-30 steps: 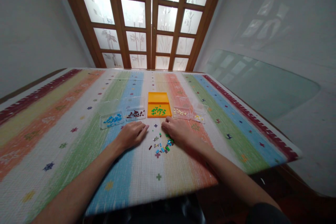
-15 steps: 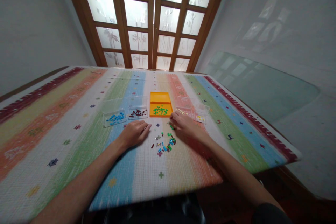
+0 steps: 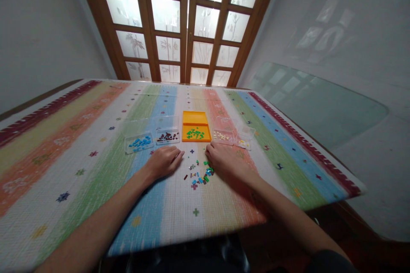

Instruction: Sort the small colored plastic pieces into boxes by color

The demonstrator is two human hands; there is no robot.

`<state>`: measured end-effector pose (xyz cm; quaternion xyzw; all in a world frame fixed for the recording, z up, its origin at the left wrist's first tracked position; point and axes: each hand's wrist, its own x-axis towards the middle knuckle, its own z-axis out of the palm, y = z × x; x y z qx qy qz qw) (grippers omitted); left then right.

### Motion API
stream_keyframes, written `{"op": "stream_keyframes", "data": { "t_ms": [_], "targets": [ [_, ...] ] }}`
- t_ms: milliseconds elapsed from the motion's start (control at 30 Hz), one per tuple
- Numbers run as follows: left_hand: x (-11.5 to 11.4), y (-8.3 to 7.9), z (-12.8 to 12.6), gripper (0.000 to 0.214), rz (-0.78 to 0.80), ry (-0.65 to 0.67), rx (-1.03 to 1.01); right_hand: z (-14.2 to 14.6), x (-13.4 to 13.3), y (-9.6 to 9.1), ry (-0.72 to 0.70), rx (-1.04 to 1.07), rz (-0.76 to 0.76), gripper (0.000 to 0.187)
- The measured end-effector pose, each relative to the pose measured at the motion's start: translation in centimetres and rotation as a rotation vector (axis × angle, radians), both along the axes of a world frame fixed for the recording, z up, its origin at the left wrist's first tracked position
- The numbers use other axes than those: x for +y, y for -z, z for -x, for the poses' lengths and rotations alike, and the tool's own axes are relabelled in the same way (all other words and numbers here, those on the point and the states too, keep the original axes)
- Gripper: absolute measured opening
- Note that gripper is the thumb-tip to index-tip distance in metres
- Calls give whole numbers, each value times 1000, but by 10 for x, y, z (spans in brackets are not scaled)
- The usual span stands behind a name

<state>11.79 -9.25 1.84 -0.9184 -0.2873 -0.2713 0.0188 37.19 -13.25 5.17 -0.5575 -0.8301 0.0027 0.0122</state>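
Both forearms reach forward over the desk (image 3: pixel 333 181), which is covered by a striped cloth (image 3: pixel 80 166). They angle inward, so the hands end up close together near its middle.

The left hand (image 3: pixel 165 161) lies palm down on the cloth. It is relaxed and flat, with its fingers together pointing right and slightly away, and it grips nothing. The right hand (image 3: pixel 224 160) also rests palm down, with its fingertips pointing away toward the containers. Its thumb side is hidden, so whether it pinches a piece cannot be told.

Between the two hands, just beside the right hand's inner edge, lies a scatter of loose bricks (image 3: pixel 200 174). They are tiny pieces in green, blue, dark and grey, too small to make out further.

A row of containers stands just beyond the fingertips:
- a clear box (image 3: pixel 126 145) with blue pieces
- a second clear box (image 3: pixel 156 136) with dark pieces
- an orange tray (image 3: pixel 194 118) holding green pieces, straight ahead
- a third clear box (image 3: pixel 214 133) with pale pieces
- a small box (image 3: pixel 237 140) with yellow ones, farthest right
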Motion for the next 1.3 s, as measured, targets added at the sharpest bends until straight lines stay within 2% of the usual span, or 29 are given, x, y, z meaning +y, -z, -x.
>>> {"op": "stream_keyframes", "data": {
  "t_ms": [233, 400, 533, 633, 800, 933, 1133, 1300],
  "targets": [
    [0, 1, 0, 40, -4, 6, -11, 16, 0, -14, 3, -186, 79, 24],
    [1, 2, 0, 41, -6, -5, 10, 12, 2, -6, -33, -207, 83, 26],
    [2, 3, 0, 42, -7, -9, 4, 7, 6, 0, -65, -111, 42, 22],
    [2, 3, 0, 41, 10, -15, 5, 6, 18, -6, -60, -44, 17, 19],
    [2, 3, -1, 40, 30, -18, -4, 9, 55, -23, -18, 4, -36, 22],
    [2, 2, -1, 40, 45, -13, -14, 13, 79, -25, 45, 87, -39, 24],
    [3, 1, -1, 40, 45, -17, -4, 13, 93, -21, 80, 75, -39, 25],
    [3, 2, -1, 40, 54, -12, 0, 5, 95, -23, 35, 88, -45, 26]
  ]
}}
